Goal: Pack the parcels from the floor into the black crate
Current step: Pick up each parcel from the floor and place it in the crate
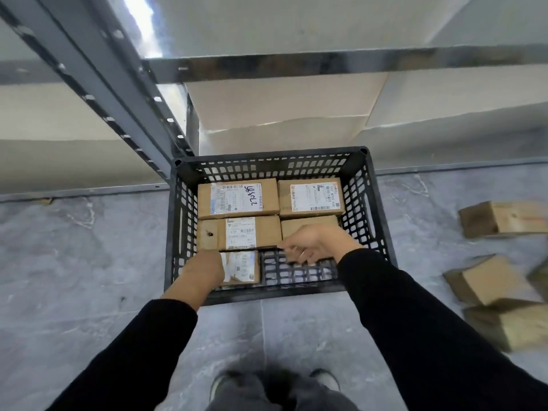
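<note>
While our left hand [204, 269] covered a parcel [240, 266] in the black crate [267, 158], grip hidden, and our right hand [315, 242] hung empty, that parcel risked wedging against its neighbour [240, 232].

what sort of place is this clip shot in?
Probably a warehouse or parcel stockroom: grey slotted steel racking, a black crate part-filled with labelled cardboard parcels, and more boxes loose on the grey floor.

The perforated black crate [272, 155] stands upright on the floor; inside, brown cardboard parcels lie flat, touching: far-left parcel [238, 201], far-right parcel [311, 198], middle-left parcel [238, 232], middle-right parcel [308, 224]; the near-left parcel [240, 267] sits in its near left corner; floor parcels [492, 280] lie scattered beyond its right side.
</note>
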